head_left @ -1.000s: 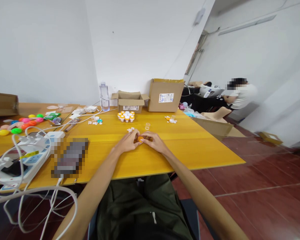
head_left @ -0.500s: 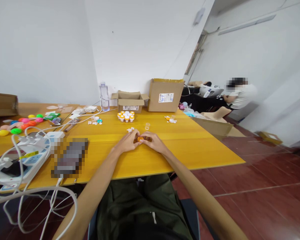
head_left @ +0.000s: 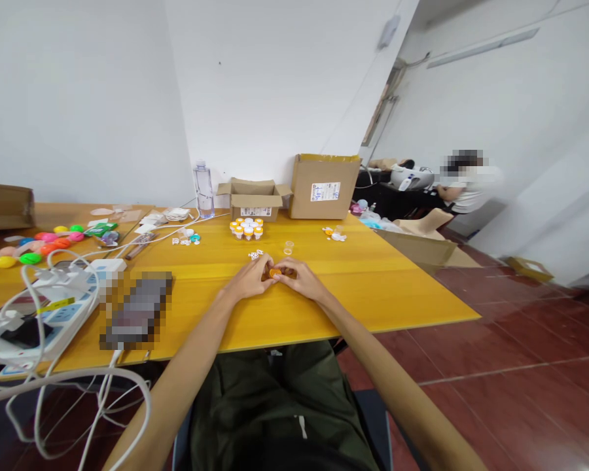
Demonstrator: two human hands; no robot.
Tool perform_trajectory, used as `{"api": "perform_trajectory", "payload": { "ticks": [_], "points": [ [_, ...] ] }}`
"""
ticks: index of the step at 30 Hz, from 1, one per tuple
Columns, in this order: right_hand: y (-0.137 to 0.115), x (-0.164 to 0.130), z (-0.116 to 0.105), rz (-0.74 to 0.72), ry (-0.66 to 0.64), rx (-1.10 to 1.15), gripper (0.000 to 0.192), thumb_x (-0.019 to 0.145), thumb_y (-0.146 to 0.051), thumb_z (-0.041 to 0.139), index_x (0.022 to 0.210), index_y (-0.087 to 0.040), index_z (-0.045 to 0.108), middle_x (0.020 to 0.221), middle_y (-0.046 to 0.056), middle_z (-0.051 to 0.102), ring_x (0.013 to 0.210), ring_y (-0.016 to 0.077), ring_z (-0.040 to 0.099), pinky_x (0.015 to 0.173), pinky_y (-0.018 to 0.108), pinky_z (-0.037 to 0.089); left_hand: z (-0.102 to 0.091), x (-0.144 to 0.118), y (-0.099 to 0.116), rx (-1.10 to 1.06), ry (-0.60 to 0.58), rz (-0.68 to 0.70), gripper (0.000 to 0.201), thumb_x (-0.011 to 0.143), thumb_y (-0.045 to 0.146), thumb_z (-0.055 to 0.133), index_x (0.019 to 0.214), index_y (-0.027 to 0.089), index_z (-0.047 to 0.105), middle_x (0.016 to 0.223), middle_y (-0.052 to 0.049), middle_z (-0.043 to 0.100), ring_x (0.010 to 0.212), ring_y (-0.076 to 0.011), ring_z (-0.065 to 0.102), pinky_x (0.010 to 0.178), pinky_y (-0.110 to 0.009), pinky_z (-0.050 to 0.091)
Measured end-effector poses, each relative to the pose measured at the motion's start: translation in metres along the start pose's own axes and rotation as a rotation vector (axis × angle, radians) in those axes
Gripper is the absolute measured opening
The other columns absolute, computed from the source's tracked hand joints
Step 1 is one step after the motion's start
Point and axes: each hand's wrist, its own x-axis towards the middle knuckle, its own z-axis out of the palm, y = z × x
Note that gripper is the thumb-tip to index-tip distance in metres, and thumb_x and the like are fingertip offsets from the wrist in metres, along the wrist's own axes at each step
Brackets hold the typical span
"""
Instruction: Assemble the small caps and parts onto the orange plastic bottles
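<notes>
Between my fingertips is a small round orange cap point(head_left: 275, 273), held just above the tabletop. My left hand point(head_left: 252, 278) grips it from the left, fingers curled. From the other side my right hand point(head_left: 298, 277) pinches it with thumb and fingers. A clear little cup point(head_left: 288, 248) stands just beyond my right hand. Small white pieces with dark spots point(head_left: 256, 254) lie by my left fingertips. Farther back, several small jars with orange-and-white lids point(head_left: 247, 228) stand in a tight cluster.
An open cardboard box point(head_left: 254, 199) and a taller closed box point(head_left: 324, 188) stand at the back beside a water bottle point(head_left: 204, 190). Small parts point(head_left: 336, 233) lie at right. A phone point(head_left: 140, 304), power strip point(head_left: 69, 314) and looping cables are at left. A person point(head_left: 466, 186) sits beyond.
Both hands stay in nearly the same place around the orange cap, which appears slightly turned. The whole view has shifted very slightly.
</notes>
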Motion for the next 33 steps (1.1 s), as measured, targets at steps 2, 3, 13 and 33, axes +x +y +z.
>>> {"api": "perform_trajectory", "payload": {
  "ticks": [2,3,13,33],
  "points": [
    [-0.0003,0.0002,0.0001,0.001,0.0,-0.002,0.032,0.09,-0.051,0.06,0.094,-0.023,0.073,0.086,0.004,0.068,0.078,0.0181,0.058,0.073,0.03,0.049,0.0001,0.0,-0.0003,0.002,-0.003,0.006,0.016,0.083,0.028,0.059,0.095,0.023,0.049,0.079,0.002,0.056,0.073,-0.0178,0.055,0.071,-0.031,0.045],
    [-0.0002,0.0004,0.0001,0.001,0.0,-0.002,0.032,0.09,-0.051,0.06,0.094,-0.022,0.073,0.086,0.004,0.068,0.078,0.018,0.058,0.073,0.03,0.049,0.0002,0.0,-0.0005,0.004,-0.003,0.008,0.016,0.083,0.028,0.059,0.095,0.023,0.049,0.08,0.001,0.056,0.074,-0.0179,0.055,0.071,-0.031,0.045],
    [-0.0001,0.0003,0.0004,0.004,0.01,-0.001,0.03,0.09,-0.049,0.06,0.093,-0.021,0.072,0.084,0.003,0.067,0.075,0.0168,0.058,0.071,0.029,0.048,0.0001,0.0,0.0005,0.005,0.014,0.007,0.015,0.083,0.028,0.06,0.094,0.023,0.05,0.081,0.001,0.056,0.073,-0.0175,0.055,0.071,-0.031,0.045],
    [0.0048,0.0008,-0.0007,0.066,0.029,0.03,0.027,0.088,-0.045,0.062,0.094,-0.021,0.073,0.09,0.004,0.072,0.077,0.0182,0.062,0.072,0.031,0.05,0.0009,0.0009,-0.0045,0.035,0.001,0.036,0.013,0.087,0.026,0.059,0.099,0.024,0.055,0.09,-0.002,0.062,0.086,-0.0207,0.059,0.082,-0.033,0.047]
  ]
}}
